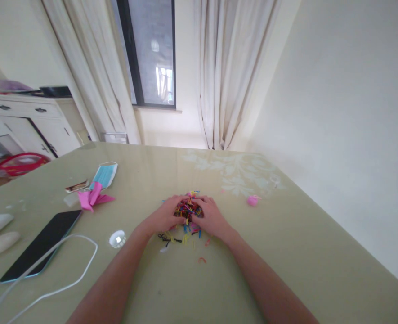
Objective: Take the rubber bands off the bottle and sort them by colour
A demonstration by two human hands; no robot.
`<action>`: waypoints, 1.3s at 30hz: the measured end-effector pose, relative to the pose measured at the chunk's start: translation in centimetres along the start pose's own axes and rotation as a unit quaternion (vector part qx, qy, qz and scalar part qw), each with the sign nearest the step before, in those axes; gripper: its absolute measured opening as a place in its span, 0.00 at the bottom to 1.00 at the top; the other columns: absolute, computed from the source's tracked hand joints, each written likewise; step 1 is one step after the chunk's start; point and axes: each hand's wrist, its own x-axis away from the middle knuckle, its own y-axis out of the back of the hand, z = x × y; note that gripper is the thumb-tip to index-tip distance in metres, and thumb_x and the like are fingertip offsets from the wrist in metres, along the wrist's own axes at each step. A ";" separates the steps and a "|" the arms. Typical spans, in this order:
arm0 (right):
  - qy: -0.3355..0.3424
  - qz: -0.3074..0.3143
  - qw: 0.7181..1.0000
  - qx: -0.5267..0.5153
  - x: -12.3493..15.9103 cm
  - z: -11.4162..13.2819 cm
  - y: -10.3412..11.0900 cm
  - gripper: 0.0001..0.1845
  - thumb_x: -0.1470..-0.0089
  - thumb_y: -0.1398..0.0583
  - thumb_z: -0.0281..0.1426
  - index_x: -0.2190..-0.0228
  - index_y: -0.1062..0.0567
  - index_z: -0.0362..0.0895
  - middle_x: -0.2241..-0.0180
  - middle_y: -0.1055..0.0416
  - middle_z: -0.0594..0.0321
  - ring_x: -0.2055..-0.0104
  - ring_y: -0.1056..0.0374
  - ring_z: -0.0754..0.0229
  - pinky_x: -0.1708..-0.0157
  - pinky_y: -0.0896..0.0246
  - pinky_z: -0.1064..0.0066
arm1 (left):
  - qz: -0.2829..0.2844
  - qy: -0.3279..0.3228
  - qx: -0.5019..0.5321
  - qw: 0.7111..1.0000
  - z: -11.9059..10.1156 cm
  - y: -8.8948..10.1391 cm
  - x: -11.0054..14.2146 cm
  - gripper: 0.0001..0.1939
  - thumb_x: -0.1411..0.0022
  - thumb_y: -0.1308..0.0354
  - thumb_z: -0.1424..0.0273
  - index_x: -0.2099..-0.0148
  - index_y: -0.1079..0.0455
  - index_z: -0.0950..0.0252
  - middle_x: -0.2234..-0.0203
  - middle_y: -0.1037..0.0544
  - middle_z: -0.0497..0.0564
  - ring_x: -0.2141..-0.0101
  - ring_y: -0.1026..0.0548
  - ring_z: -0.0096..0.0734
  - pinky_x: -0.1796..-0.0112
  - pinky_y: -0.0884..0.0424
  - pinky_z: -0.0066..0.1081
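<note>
Both hands are at the middle of the table, cupped from either side around a heap of small coloured bands, which sits on the tabletop between them; the left hand and the right hand each have their fingers curled in and clamped on the heap, thumbs on the near side. The pieces look like little elastic bands, though they are too small and blurred to be sure. Stray bits spill out toward the person: black bands, yellow and blue ones, and an orange band lying apart. Beyond the right hand, well apart from it, is a pink lump. Over to the left are a blue face mask, a crumpled pink piece, a dark-screened tablet with a white cable crossing over it, and a round shiny object near the left forearm
</note>
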 end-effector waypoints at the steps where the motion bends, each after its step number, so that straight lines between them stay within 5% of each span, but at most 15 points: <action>1: 0.001 -0.002 1.000 -0.012 -0.1 0.1 -0.1 0.24 0.47 0.35 0.27 0.47 0.23 0.44 0.49 0.26 0.52 0.46 0.32 0.49 0.43 0.39 0.58 | -0.007 -0.003 0.011 1.000 -0.2 -0.4 -0.2 0.38 0.47 0.31 0.70 0.35 0.34 0.62 0.40 0.26 0.59 0.40 0.30 0.50 0.38 0.36 0.48; 6: -0.019 -0.019 0.997 -0.072 -0.5 0.7 -0.5 0.16 0.50 0.38 0.19 0.59 0.21 0.43 0.61 0.23 0.58 0.58 0.29 0.54 0.53 0.35 0.63 | -0.054 -0.023 0.015 0.998 -0.7 -2.4 -0.9 0.39 0.48 0.30 0.70 0.34 0.35 0.63 0.37 0.29 0.61 0.37 0.32 0.51 0.35 0.40 0.50; 10: -0.002 -0.032 0.980 -0.197 -0.5 1.2 -0.5 0.14 0.45 0.39 0.22 0.57 0.22 0.46 0.65 0.22 0.64 0.62 0.27 0.57 0.55 0.33 0.64 | -0.070 -0.045 0.016 0.996 -0.9 -3.1 -1.1 0.35 0.47 0.35 0.75 0.36 0.33 0.62 0.40 0.25 0.59 0.41 0.29 0.49 0.38 0.36 0.49; 17: -0.010 -0.127 0.959 -0.253 -0.7 0.7 -0.5 0.11 0.42 0.40 0.25 0.58 0.22 0.45 0.56 0.24 0.58 0.57 0.25 0.57 0.56 0.28 0.65 | -0.115 -0.034 0.066 0.991 -2.4 -1.5 -0.9 0.23 0.39 0.43 0.75 0.42 0.29 0.62 0.47 0.19 0.55 0.47 0.23 0.44 0.42 0.30 0.45; 21: -0.024 -0.113 0.959 -0.259 -0.7 0.4 0.1 0.10 0.39 0.42 0.28 0.58 0.22 0.46 0.60 0.21 0.60 0.60 0.24 0.57 0.57 0.27 0.63 | -0.110 -0.036 0.098 0.988 -2.5 -0.4 -0.5 0.22 0.36 0.45 0.71 0.39 0.30 0.62 0.46 0.20 0.54 0.46 0.23 0.43 0.41 0.30 0.44; 27: -0.006 -0.092 0.977 -0.194 -0.4 0.2 1.5 0.20 0.41 0.45 0.23 0.51 0.21 0.47 0.52 0.23 0.57 0.51 0.26 0.55 0.53 0.28 0.62 | -0.038 -0.036 0.132 0.990 -0.9 0.2 -0.2 0.38 0.39 0.37 0.66 0.29 0.42 0.61 0.38 0.26 0.57 0.41 0.27 0.45 0.38 0.33 0.45; 30: 0.001 -0.054 0.991 -0.123 0.0 -0.2 2.2 0.22 0.43 0.39 0.26 0.46 0.23 0.47 0.47 0.26 0.53 0.44 0.30 0.51 0.45 0.33 0.58 | -0.013 -0.023 0.036 0.999 -0.4 0.7 0.3 0.45 0.47 0.30 0.59 0.30 0.39 0.61 0.36 0.29 0.59 0.39 0.30 0.52 0.36 0.37 0.50; 35: 0.004 0.068 0.998 0.014 1.0 -0.7 2.8 0.42 0.55 0.26 0.39 0.39 0.29 0.48 0.41 0.32 0.50 0.40 0.37 0.42 0.38 0.43 0.50 | 0.027 0.011 -0.094 0.995 -0.7 0.7 0.7 0.50 0.55 0.26 0.55 0.32 0.36 0.59 0.37 0.30 0.59 0.39 0.33 0.59 0.37 0.39 0.53; 39: -0.002 0.063 0.998 0.029 1.0 -0.3 1.9 0.24 0.46 0.32 0.34 0.47 0.24 0.45 0.51 0.28 0.52 0.48 0.33 0.49 0.46 0.37 0.58 | 0.028 -0.017 -0.061 0.998 -1.2 -0.7 0.2 0.42 0.47 0.30 0.60 0.32 0.35 0.62 0.42 0.27 0.59 0.42 0.30 0.50 0.39 0.35 0.46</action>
